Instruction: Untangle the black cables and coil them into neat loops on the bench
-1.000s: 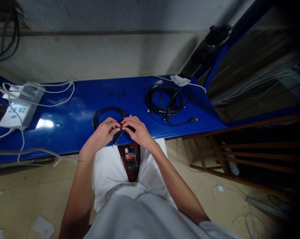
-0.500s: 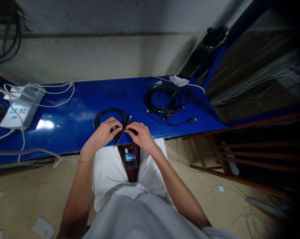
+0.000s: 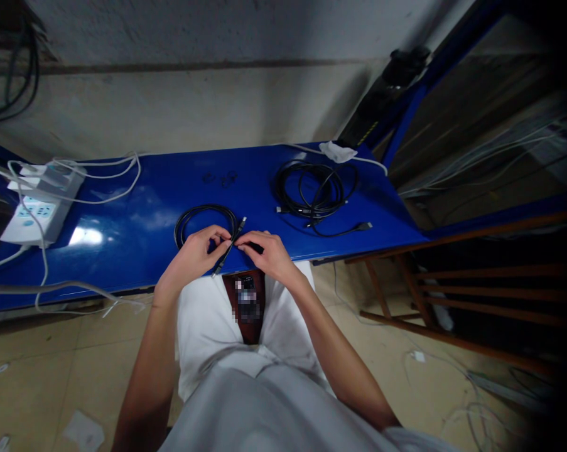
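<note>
A black cable [image 3: 202, 208] lies in a coil near the front edge of the blue table. Its two plug ends stick out, one up and to the right and one down toward the edge. My left hand [image 3: 199, 250] is closed, with thumb and forefinger pinching the coil's right side. My right hand [image 3: 268, 254] meets it there, its fingertips pressed together against the same spot; whatever small thing they grip is hidden. Behind the coil lie small dark curled pieces [image 3: 227, 180]. A larger bundle of black cables [image 3: 311, 191], with several plugs, rests to the right.
White power strips [image 3: 33, 216] with trailing white cords stand at the table's left end. A black bottle-like object [image 3: 382, 97] leans at the back right, beside a crumpled white piece [image 3: 338, 151]. A phone-like device [image 3: 248, 300], partly blurred, is between my legs.
The coil and both hands have shifted very slightly to the left. Both hands keep their pinch at the same place on the cable.
</note>
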Motion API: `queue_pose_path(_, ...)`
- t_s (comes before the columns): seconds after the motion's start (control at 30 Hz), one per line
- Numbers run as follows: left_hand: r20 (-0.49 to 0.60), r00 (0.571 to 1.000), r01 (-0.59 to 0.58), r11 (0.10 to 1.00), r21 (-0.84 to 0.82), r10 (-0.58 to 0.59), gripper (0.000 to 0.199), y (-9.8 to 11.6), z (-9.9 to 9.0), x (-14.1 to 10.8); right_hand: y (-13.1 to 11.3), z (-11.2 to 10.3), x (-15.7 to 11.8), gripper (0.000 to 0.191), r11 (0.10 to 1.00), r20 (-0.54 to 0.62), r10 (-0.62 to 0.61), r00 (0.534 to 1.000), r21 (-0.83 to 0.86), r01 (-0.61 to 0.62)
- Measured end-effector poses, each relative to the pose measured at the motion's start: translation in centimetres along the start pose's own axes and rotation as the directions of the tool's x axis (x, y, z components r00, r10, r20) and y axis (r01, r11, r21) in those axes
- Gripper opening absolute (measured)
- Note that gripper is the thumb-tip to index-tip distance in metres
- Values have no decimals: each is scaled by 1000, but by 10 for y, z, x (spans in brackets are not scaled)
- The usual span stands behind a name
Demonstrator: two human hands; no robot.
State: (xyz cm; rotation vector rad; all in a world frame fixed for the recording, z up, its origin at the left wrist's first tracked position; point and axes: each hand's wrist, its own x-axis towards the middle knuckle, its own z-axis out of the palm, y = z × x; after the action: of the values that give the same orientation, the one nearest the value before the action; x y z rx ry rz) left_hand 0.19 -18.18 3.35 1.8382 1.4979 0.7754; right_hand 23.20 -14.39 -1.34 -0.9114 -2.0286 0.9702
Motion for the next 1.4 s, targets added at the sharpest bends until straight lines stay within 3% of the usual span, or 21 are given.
queue_pose_path(0.17, 45, 994, 103, 993, -64, -100, 16, -3, -2, 1, -1, 0, 1, 9, 1000, 6, 12, 1000, 7, -12)
queue_pose_path(0.27, 58, 993, 104, 991, -80, -99, 15, -3, -1, 3, -1, -1, 4, 7, 1000, 32, 1, 999, -10, -1)
queue_pose_path(0.47, -3, 997, 81, 996, -48, -81, 19, -9, 3, 1, 1, -4, 21, 5, 970, 55, -192, 980, -141, 198)
queue_pose_path(0.6, -38, 997, 65, 997, -48, -67, 24, -14, 4, -1, 7, -5, 35, 7, 958, 57, -278, 959, -50, 281)
queue_pose_path(0.93, -12, 995, 96, 988, -123, -98, 24, -12, 7, 2, 17, -1, 41, 10, 969, 66, -240, 969, 83, 234)
queue_pose_path(1.23, 46, 995, 98, 964, -248, -89, 28, -20, -4, 4, 14, -1, 42, 7, 965, 53, -251, 967, 90, 246)
queue_pose_path(1.4, -10, 992, 115, 952, -284, -123, 33, -22, -2, 2, 14, -1, 42, 7, 961, 58, -272, 961, 70, 268)
